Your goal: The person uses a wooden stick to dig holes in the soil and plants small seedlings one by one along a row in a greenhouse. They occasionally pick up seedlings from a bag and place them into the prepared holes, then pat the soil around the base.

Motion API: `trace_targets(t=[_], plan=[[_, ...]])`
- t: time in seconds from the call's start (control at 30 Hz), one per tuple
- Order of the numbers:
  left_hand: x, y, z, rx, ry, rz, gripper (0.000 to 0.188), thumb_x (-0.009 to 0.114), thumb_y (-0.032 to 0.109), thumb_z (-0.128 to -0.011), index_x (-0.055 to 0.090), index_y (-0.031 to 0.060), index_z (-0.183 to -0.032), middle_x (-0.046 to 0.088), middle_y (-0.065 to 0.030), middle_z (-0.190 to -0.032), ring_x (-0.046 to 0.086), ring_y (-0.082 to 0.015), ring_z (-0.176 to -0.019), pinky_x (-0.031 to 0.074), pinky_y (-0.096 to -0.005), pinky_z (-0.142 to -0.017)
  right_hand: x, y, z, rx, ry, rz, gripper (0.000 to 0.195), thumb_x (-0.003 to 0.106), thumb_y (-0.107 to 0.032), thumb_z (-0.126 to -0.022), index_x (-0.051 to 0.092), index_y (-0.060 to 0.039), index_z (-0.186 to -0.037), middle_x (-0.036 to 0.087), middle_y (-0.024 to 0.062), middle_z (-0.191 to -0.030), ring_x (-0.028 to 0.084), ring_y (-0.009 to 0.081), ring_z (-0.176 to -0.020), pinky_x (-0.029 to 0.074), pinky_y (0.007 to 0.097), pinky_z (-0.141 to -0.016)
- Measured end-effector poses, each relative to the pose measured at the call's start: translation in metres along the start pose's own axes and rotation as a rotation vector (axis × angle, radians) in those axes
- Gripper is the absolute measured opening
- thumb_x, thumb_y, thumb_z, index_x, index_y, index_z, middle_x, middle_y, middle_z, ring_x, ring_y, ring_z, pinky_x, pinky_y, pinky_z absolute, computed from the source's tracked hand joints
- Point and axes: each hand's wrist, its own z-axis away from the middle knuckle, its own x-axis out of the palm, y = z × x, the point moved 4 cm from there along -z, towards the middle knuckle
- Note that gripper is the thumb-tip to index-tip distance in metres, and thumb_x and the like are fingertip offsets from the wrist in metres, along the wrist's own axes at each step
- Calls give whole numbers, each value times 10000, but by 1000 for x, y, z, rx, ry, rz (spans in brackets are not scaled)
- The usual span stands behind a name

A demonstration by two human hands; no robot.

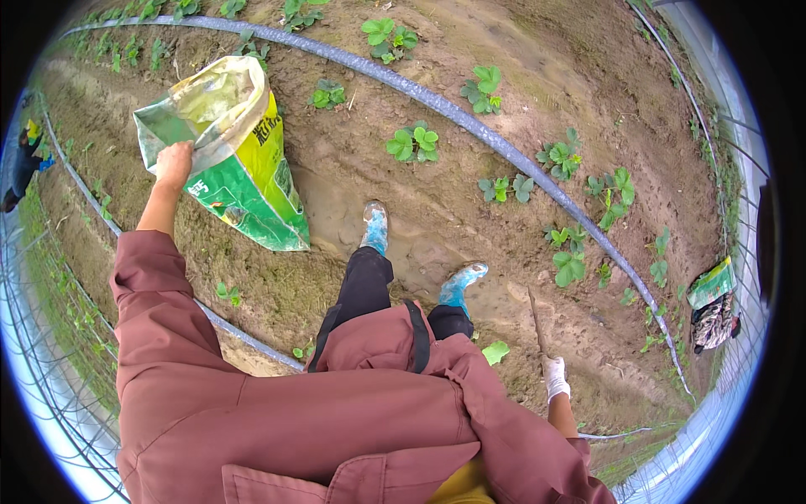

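Observation:
My bare left hand point(173, 162) grips the rim of a green, yellow and white plastic sack point(267, 189) bearing printed writing. The sack's mouth gapes upward, showing a pale, dirty inside; its lower end hangs by the muddy furrow, and I cannot tell whether it touches the soil. In a white glove, my right hand point(555, 377) is closed around a thin brown stick point(536, 318) that points away from me over the soil. My blue, mud-smeared boots point(375, 230) stand apart in the wet furrow between the hands.
A grey irrigation hose point(434, 104) curves along the planted bed ahead, with young strawberry-like plants point(414, 142) on both sides. Another hose point(249, 340) runs behind my feet. One person point(25, 164) is at far left; another point(715, 321), by a green sack point(711, 283), at far right. Greenhouse walls point(752, 208) bound the sides.

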Motion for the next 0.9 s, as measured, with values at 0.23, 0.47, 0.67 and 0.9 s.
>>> trace_targets(t=[0.23,0.47,0.67,0.9], plan=[[-46,-119,95,38,91,-44,64,416,60,-770,479,45,-767,557,-143,-749,568,-319,-687,455,-409,-583,16,-53,-20,-51,-42,23,167,603,-193,-748,588,-27,-763,465,-21,-507,386,76,-402,288,246,-378],[-28,-106,170,93,-77,-42,101,452,23,-713,494,47,-801,542,-114,-791,563,-279,-761,468,-360,-648,22,-82,-23,-164,-88,108,177,604,-210,-747,592,-37,-784,474,-14,-516,395,77,-403,306,243,-378],[-15,-4,172,207,-220,-28,123,487,47,-717,522,93,-826,571,-78,-796,592,-241,-747,481,-342,-629,22,-100,-21,-172,-88,63,154,583,-206,-762,593,-55,-791,474,-15,-518,387,79,-381,298,240,-354],[-12,129,164,200,-30,183,99,520,69,-701,524,77,-800,544,-73,-796,556,-236,-799,460,-348,-671,12,-92,-22,-175,-74,81,140,588,-204,-768,580,-66,-796,447,-28,-503,367,71,-369,283,233,-343]])
